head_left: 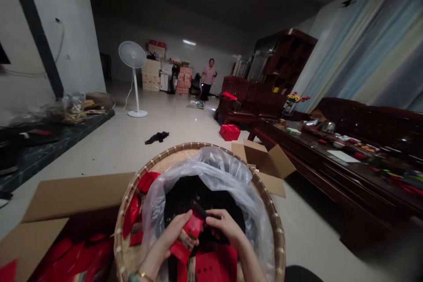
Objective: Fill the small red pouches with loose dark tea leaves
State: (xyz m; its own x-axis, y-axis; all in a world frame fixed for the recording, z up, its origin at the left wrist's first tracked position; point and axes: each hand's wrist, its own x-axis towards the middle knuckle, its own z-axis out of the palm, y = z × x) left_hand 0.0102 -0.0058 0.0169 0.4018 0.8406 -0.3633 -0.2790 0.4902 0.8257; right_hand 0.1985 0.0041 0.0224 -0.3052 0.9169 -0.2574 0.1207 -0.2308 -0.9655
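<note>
My left hand (175, 231) is closed on a small red packet (193, 225) with dark dots and a printed band. My right hand (225, 224) pinches a black elongated piece (199, 209) at the packet's upper end; whether it is partly inside, I cannot tell. Both hands are above a round woven basket (276, 224), in which a clear plastic bag (153, 202) lies spread around a dark heap (185, 187). Below the hands lie more red packets (216, 266). Other red packets (134, 207) rest against the basket's left side.
An open cardboard box (79, 191) with red packets stands at the left, another open box (279, 161) beyond the basket's right rim. A red box (229, 132) and a black item (157, 137) lie on the floor. Farther back are a fan (132, 55), a person (208, 79) and a long table (317, 158).
</note>
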